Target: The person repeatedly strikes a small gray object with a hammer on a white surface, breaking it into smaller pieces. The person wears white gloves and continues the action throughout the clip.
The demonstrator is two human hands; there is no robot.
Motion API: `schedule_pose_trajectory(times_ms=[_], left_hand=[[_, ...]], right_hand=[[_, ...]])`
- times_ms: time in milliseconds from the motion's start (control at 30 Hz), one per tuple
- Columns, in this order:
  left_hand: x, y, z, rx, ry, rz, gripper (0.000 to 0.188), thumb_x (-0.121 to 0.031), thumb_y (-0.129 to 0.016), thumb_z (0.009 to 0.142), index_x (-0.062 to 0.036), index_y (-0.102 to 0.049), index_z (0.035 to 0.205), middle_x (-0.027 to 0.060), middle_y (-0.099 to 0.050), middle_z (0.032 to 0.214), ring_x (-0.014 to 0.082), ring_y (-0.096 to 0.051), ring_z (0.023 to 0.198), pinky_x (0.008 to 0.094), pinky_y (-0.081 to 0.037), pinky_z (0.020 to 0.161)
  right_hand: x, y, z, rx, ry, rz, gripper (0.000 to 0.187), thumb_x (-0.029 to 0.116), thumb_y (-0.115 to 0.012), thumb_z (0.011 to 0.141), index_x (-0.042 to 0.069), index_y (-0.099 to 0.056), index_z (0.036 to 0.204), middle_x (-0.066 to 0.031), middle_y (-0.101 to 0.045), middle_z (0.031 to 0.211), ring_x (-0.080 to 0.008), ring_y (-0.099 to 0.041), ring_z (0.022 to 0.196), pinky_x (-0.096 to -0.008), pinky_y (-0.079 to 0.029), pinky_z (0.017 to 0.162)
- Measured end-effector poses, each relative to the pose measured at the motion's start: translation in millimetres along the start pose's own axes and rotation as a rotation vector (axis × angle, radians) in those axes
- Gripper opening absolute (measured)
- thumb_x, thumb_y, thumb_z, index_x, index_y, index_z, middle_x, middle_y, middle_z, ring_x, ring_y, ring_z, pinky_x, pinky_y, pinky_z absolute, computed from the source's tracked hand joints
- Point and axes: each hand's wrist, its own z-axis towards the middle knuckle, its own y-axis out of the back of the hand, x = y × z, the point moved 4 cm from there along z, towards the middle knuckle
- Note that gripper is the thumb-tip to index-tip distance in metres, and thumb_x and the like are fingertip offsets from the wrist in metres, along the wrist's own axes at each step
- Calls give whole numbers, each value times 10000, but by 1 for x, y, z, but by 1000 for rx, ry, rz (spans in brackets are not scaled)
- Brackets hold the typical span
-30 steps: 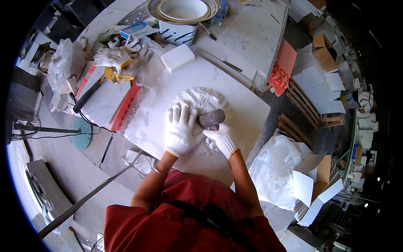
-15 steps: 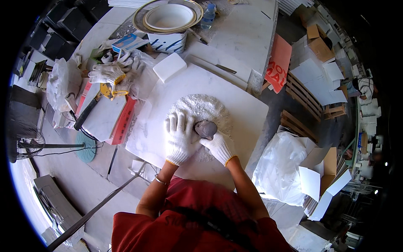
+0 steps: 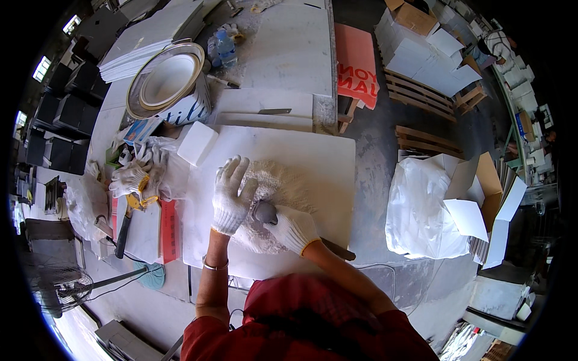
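Observation:
A mound of white powder is spread on the pale board in front of me. My right hand, in a white knitted glove, is closed round a dark grey rounded lump at the mound's near side. What the lump is made of I cannot tell. Beside it on the left, my left hand, gloved alike, has its fingers stretched apart and holds nothing. A dark, flat strip shows just past my right wrist, at the board's near edge. A white block lies at the board's far left corner.
At the far left stands a white bucket with basins on top, near a water bottle. Spare gloves and a black-handled tool lie at left. A fan stands lower left; plastic wrapping and opened cartons are at right.
My left hand has opened its fingers wider and come away from the lump. The right hand has taken the lump leftward across the powder. The whole view has turned and shifted.

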Motion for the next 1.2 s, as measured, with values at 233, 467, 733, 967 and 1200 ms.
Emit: schedule_pose_trajectory(times_ms=[233,467,733,967,1200], left_hand=[[51,-86,80,191,21,508,721,-452,-703,941,-39,-540,1509,241,-525,1545,449,-463,1442,543,-339,1218],[10,-64,78,691,-174,-79,538,-278,-680,1003,-63,-583,1487,213,-604,1483,446,-506,1426,519,-400,1207],[-66,-112,112,394,-437,7,492,-324,-755,918,-64,-657,1324,173,-636,1413,399,-571,1339,495,-455,1137],[-67,-135,111,697,-789,449,637,-357,-770,893,-24,-578,1401,172,-565,1467,339,-560,1318,499,-463,1083],[-36,-70,117,1043,-548,223,457,-362,-736,910,-58,-666,1243,165,-668,1272,354,-622,1184,472,-487,1014]], right_hand=[[1,2,-2,-116,22,37,313,404,-791,856,103,-704,871,-153,-728,815,-388,-727,775,-492,-571,660],[-6,-1,1,-65,-15,68,279,368,-747,889,92,-710,881,-163,-731,820,-398,-724,742,-509,-564,632],[-10,-6,-1,-53,16,43,216,310,-698,930,101,-705,879,-172,-719,797,-404,-719,719,-512,-560,620],[-5,3,1,-42,32,41,140,216,-683,884,81,-683,852,-174,-717,801,-397,-727,715,-509,-565,623],[-8,-5,-1,-69,50,48,215,288,-697,931,86,-660,867,-155,-705,798,-388,-717,718,-495,-559,619]])
